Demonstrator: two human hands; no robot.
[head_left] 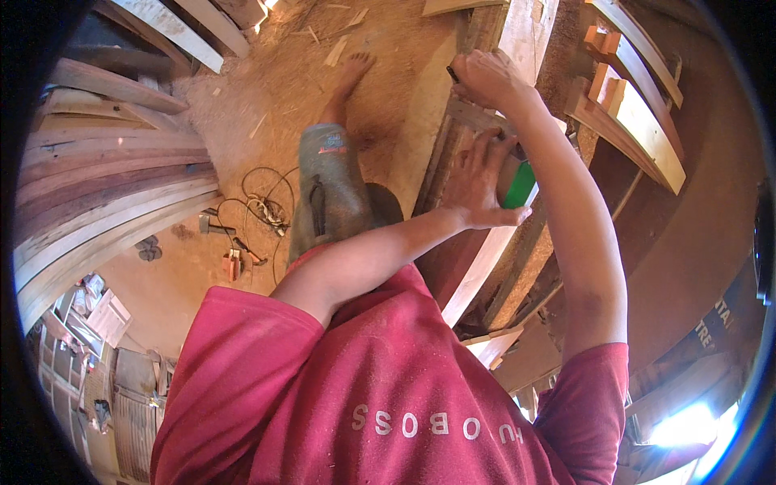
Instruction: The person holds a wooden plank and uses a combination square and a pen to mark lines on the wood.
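Sawdust-strewn workshop floor (259, 97), with timber (529, 32) alongside, work apparently under way, remainder indeterminable: left hand (475, 182) spread around green object (520, 186) over timber, right hand (495, 78) fisted on dark piece (452, 74).

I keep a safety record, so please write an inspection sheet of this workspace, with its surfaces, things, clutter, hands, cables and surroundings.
Surface: long pale wooden beam; brown floor strewn with sawdust.
Job's things: green-and-grey object; small dark object; kinds unclear.
Clutter: pale thin wood scraps and orange-and-dark object on the floor.
Hands: left hand spread at the green-and-grey object; right hand closed round the small dark object.
Cables: thin dark cable, looped and tangled on the floor.
Surroundings: stacked long brown boards at left; curved pale wooden pieces at right.
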